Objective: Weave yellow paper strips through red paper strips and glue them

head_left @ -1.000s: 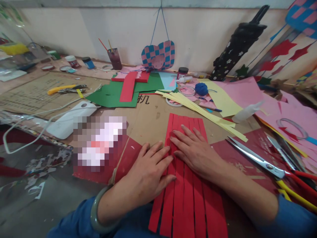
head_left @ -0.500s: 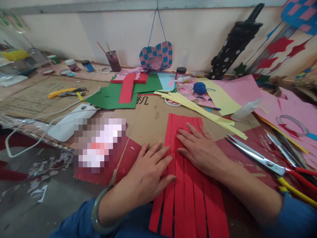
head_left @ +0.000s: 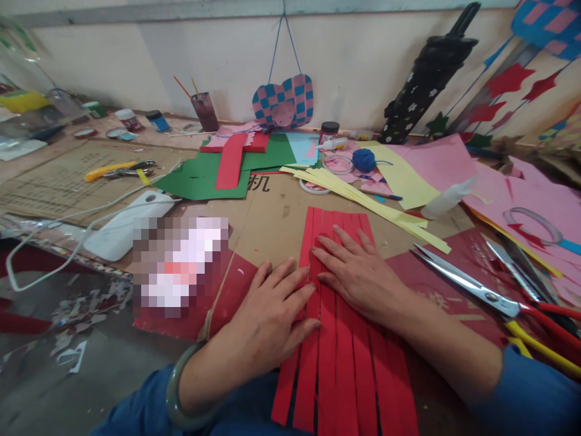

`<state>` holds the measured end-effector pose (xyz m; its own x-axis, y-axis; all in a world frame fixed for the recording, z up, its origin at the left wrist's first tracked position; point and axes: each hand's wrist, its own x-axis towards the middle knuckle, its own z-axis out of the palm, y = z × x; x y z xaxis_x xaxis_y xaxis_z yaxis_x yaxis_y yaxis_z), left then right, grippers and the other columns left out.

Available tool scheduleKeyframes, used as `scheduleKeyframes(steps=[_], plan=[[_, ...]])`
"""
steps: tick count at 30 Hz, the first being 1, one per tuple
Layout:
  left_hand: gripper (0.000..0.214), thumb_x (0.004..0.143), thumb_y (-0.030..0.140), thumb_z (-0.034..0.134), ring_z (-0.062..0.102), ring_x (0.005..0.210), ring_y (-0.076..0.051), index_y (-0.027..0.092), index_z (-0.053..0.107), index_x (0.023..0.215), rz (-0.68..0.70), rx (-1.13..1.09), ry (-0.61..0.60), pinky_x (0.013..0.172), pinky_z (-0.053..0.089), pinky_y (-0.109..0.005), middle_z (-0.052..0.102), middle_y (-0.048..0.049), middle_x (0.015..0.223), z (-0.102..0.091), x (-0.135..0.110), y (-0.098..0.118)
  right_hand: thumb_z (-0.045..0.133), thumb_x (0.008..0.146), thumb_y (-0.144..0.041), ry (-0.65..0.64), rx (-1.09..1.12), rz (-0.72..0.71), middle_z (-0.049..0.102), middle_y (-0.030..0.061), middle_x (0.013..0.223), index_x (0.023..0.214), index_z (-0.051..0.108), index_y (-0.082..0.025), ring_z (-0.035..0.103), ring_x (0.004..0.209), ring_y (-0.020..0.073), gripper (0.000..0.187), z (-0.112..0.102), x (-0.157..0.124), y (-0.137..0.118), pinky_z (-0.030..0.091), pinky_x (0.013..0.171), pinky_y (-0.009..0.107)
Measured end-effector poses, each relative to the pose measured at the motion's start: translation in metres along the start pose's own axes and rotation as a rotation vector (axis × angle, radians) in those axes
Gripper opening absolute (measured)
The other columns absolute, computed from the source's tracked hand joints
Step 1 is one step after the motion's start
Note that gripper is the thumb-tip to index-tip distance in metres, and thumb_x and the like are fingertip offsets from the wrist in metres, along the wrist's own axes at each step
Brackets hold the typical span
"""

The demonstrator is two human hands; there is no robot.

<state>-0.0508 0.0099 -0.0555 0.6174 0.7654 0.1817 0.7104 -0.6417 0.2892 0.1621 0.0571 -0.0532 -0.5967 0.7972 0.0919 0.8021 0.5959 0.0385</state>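
Person's L hand (head_left: 275, 312) lies palm-down at the L edge of the slit red paper (head_left: 347, 375), fingertips on it; R hand (head_left: 358, 272) rests flat on top, fingers a bit spread. Neither's clamped on anything; the two are v. close tog. Paper's on the cardboard (head_left: 267, 224) in front, near end down by the lap. Scissors (head_left: 488, 295) to the R, yellow strips (head_left: 363, 200) just past the far end, blue yarn ball (head_left: 364, 160) beyond those.

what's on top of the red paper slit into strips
The bare right hand lies across the red paper; the bare left hand overlaps its left edge. Paper beneath them is hidden.
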Motion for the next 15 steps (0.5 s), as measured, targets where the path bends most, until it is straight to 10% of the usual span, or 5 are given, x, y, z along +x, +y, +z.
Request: scheduleKeyframes(steps=[15], plan=[[0.041,0.097,0.046,0.053,0.049,0.137,-0.036,0.019,0.064,0.125,0.011,0.000,0.020,0.107,0.041,-0.067,0.061,-0.0126,0.138,0.0002,0.0003,-0.0002,0.040,0.101,-0.037,0.005,-0.006,0.026,0.056,0.0128,0.145,0.136,0.059,-0.021,0.041,0.141,0.0375,0.044,0.0001,-0.0027,0.0019,0.034,0.107,0.069]])
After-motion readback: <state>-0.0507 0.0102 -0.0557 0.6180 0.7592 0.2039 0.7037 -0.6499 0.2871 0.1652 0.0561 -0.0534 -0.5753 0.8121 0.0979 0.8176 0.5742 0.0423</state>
